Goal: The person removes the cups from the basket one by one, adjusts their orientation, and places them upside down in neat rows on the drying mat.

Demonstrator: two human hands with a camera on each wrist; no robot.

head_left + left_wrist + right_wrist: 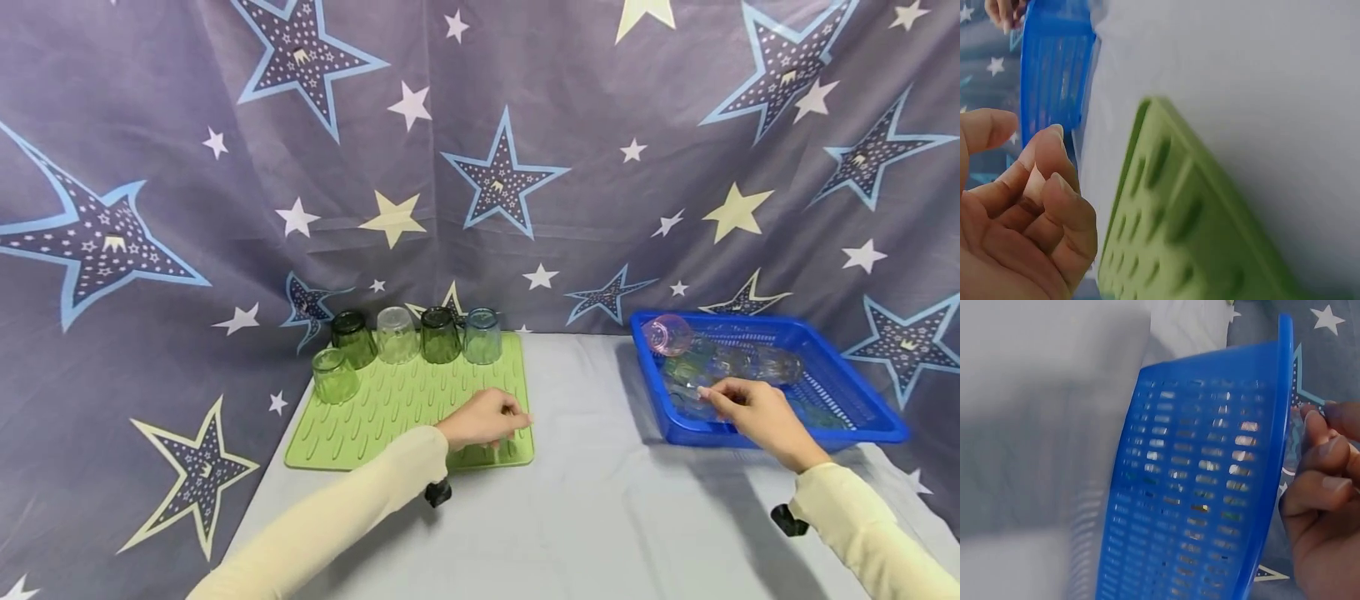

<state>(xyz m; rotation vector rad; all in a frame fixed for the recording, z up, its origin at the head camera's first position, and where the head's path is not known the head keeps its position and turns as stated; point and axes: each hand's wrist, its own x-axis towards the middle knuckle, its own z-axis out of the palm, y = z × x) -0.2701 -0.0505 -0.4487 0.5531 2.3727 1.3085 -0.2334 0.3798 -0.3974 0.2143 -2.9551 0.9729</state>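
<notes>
My left hand (487,417) hovers over the right front part of a green ridged drying mat (405,425), fingers loosely curled and holding nothing. In the left wrist view the palm and bent fingers (1066,206) show beside the mat's corner. My right hand (761,417) is over the front left rim of a blue plastic basket (832,435), thumb and forefinger close together. Near its fingertips lies a clear glass (686,400); whether they pinch it is unclear. A pink-tinted glass (667,333) leans in the basket's back left corner, beside a greenish glass (686,362).
Along the mat's back edge stand dark green glasses (440,337), a clear glass (397,337) and a bluish glass (482,337). A light green glass (334,379) is at its left edge. More clear glasses (776,365) lie in the basket. A star-patterned curtain (525,267) hangs behind the white-covered table (570,517).
</notes>
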